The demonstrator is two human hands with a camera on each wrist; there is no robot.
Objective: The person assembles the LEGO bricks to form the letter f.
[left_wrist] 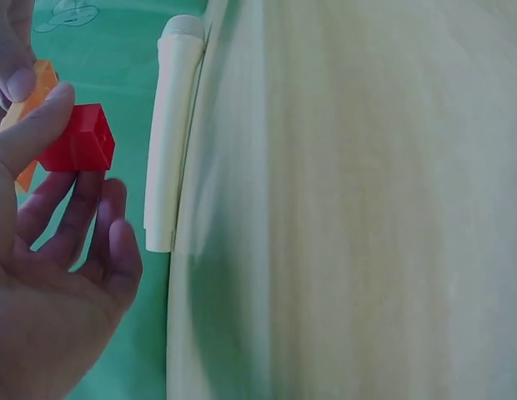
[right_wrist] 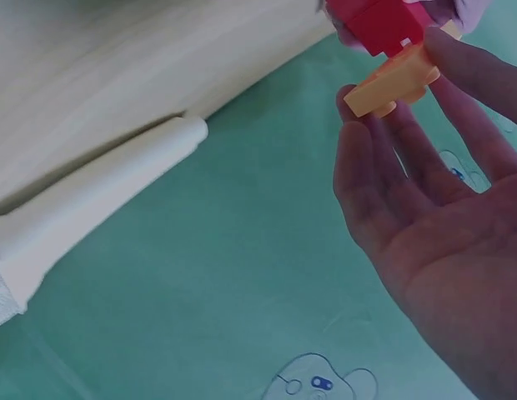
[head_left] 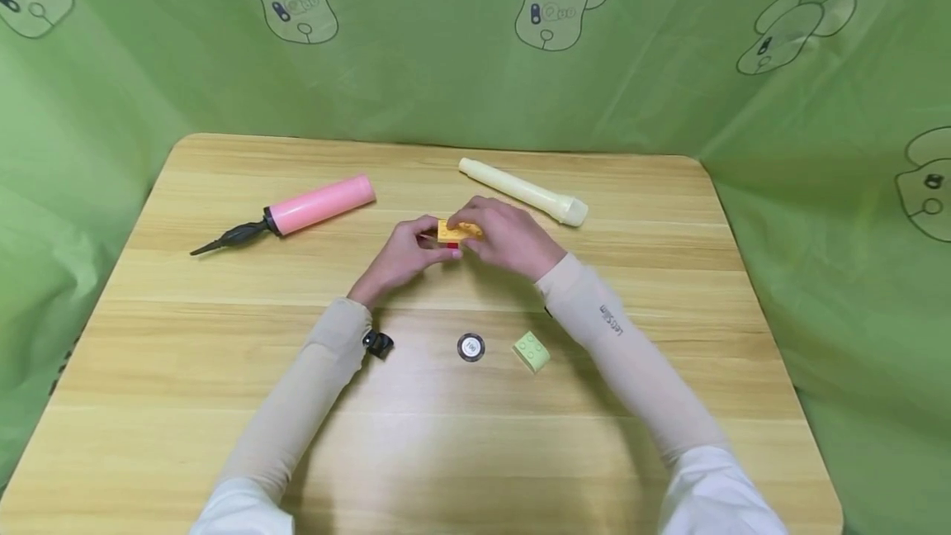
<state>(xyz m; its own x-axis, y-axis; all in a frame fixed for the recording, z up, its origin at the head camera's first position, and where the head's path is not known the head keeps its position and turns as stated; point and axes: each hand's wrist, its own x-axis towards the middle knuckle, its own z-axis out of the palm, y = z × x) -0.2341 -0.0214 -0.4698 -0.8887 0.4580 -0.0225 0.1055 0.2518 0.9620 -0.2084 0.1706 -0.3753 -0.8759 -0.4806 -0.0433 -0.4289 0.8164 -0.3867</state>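
Both hands meet above the far middle of the table. My left hand (head_left: 401, 254) pinches a red toy brick (left_wrist: 79, 142) between thumb and fingers. An orange toy brick (right_wrist: 394, 82) with studs is in the fingers of my right hand (head_left: 508, 236), its thumb and fingertips gripping it. The two bricks touch, orange above red in the head view; whether they are fully joined, I cannot tell. Most of the red brick is hidden there by the fingers, but it shows well in the left wrist view.
A pink hand pump (head_left: 319, 206) with a black nozzle lies at the back left. Behind the right hand is a cream toy microphone (head_left: 523, 190). Nearer lie a black-rimmed poker chip (head_left: 471, 347) and a light green brick (head_left: 531, 352). A small black object (head_left: 380, 344) sits by the left wrist.
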